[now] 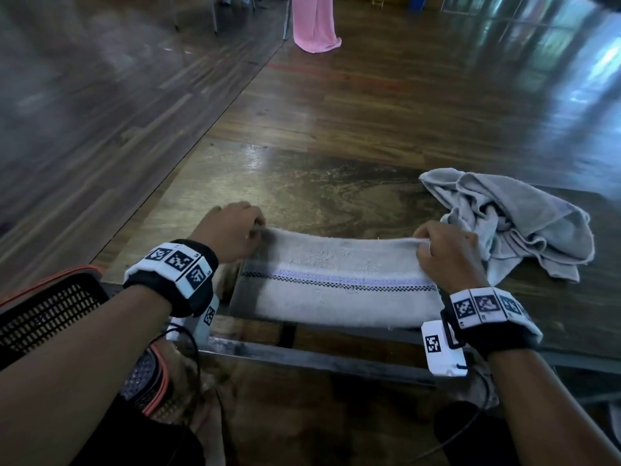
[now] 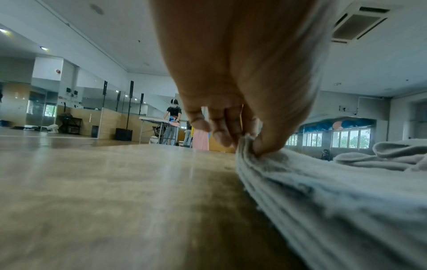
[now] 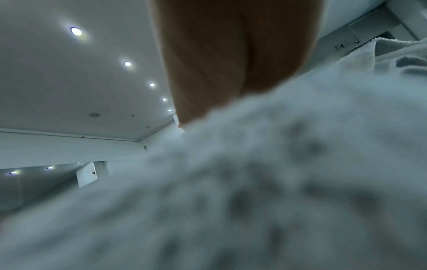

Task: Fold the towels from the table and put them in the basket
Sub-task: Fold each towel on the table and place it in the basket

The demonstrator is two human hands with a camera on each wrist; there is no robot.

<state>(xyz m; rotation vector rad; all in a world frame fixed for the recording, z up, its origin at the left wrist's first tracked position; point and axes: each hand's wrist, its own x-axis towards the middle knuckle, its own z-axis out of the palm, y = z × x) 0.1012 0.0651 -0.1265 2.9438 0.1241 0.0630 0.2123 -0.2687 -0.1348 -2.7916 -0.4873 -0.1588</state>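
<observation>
A pale folded towel [image 1: 339,284] with a dark and lilac woven stripe lies across the near edge of the wooden table [image 1: 302,183] and hangs a little over it. My left hand [image 1: 232,235] pinches its far left corner; in the left wrist view the thumb and fingers of that left hand [image 2: 249,144] clamp the layered towel [image 2: 323,191]. My right hand [image 1: 440,250] pinches the far right corner. The right wrist view is filled by blurred towel [image 3: 254,182], with the fingers hidden. A black mesh basket [image 1: 47,317] with an orange rim sits at my lower left.
A crumpled grey towel [image 1: 517,220] lies heaped on the table just right of my right hand. A pink cloth [image 1: 314,25] hangs beyond the table's far end. In the left wrist view a person [image 2: 172,124] works at a distant table.
</observation>
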